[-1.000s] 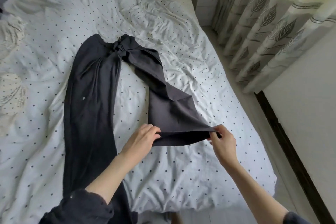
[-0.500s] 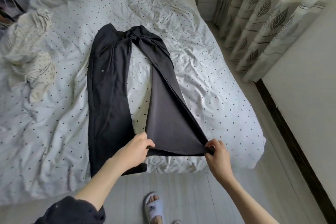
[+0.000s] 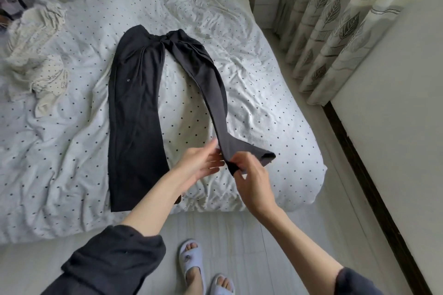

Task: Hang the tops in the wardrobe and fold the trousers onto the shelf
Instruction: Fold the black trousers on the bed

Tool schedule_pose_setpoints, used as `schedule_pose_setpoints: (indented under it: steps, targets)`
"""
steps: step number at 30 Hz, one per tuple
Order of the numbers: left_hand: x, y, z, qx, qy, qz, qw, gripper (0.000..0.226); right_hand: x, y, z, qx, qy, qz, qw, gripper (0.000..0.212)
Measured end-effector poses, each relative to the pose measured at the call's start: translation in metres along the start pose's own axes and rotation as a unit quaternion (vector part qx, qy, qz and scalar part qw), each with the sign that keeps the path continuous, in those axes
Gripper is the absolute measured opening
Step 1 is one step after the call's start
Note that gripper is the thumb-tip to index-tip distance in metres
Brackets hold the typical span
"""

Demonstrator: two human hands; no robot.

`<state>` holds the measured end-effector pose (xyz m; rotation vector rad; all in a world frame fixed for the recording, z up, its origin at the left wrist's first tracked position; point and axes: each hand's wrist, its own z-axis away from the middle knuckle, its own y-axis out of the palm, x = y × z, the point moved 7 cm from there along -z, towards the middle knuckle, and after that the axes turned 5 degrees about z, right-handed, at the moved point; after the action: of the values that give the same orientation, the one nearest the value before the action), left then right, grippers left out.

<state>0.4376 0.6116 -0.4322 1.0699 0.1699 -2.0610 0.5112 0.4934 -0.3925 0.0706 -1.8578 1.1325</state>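
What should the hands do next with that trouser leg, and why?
Probably carry the lifted leg across onto the flat leg. The right hand pinches its hem above the bed, the left hand is open beside it, and the legs lie spread apart, so the trousers aren't folded yet.

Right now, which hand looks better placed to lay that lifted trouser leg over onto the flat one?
The right hand, probably: it pinches the hem of the dark grey trousers, while the left hand is open beside it.

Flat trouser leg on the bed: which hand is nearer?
Left. The left hand is open just right of the flat trouser leg; the right hand is farther right, holding the other leg's hem.
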Motion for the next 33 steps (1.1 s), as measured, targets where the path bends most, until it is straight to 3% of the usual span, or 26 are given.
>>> schedule_pose_setpoints:
  steps: [6,10,16,20,24,29,33]
  targets:
    - [0.036,-0.036,-0.023,-0.133,-0.043,-0.117,0.983,0.009,-0.039,0.055,0.03,0.112,0.016,0.003,0.994,0.024]
    - [0.071,-0.071,-0.032,-0.17,-0.046,-0.134,0.975,0.017,-0.098,0.085,0.026,0.139,0.121,0.007,0.983,0.023]
    - [0.086,-0.11,-0.036,-0.218,0.01,-0.123,0.968,0.012,-0.177,0.147,-0.003,0.202,0.289,0.004,0.936,0.05]
    - [0.09,-0.12,-0.036,-0.191,0.017,-0.123,0.974,0.014,-0.19,0.176,-0.015,0.168,0.363,-0.126,0.908,0.051]
    - [0.093,-0.124,-0.035,-0.188,0.007,-0.128,0.974,0.016,-0.183,0.184,-0.017,0.142,0.366,-0.189,0.9,0.019]
    - [0.094,-0.123,-0.025,-0.217,-0.023,-0.094,0.971,0.012,-0.179,0.114,-0.017,0.052,0.355,-0.195,0.913,0.037]
    - [0.094,-0.094,-0.016,-0.184,-0.037,-0.099,0.977,0.01,-0.174,0.046,-0.015,0.03,0.315,-0.158,0.935,0.044]
